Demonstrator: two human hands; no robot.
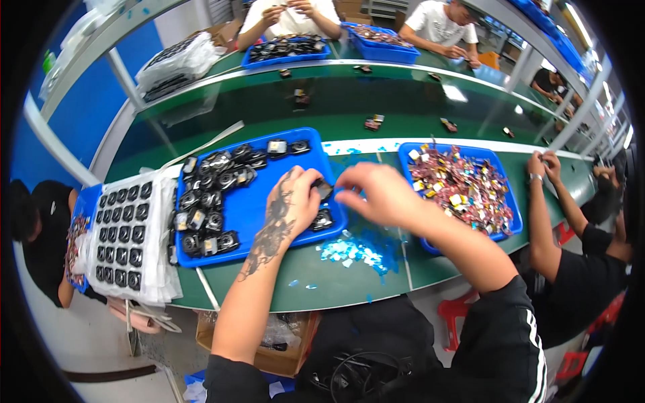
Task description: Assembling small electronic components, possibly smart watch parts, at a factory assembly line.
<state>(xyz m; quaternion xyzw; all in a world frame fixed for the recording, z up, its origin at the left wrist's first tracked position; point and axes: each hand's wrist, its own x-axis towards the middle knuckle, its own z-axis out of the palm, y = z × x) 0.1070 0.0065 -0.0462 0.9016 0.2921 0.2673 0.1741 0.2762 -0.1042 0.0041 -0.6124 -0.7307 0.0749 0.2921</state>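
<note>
The grip of the left hand (294, 198) is closed on a small dark part (324, 188) over the right side of the blue tray (261, 201); the right hand (377, 195), fingers parted, is just beside, perhaps touching it. Bluish scraps (351, 252) lie on the green tabletop (332, 289) right of the tray; beyond it is a co-worker (285, 25) in white.

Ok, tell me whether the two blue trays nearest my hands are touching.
Apart. The head view shows green bench, scattered with blue flakes, between the left tray and the right tray.
</note>
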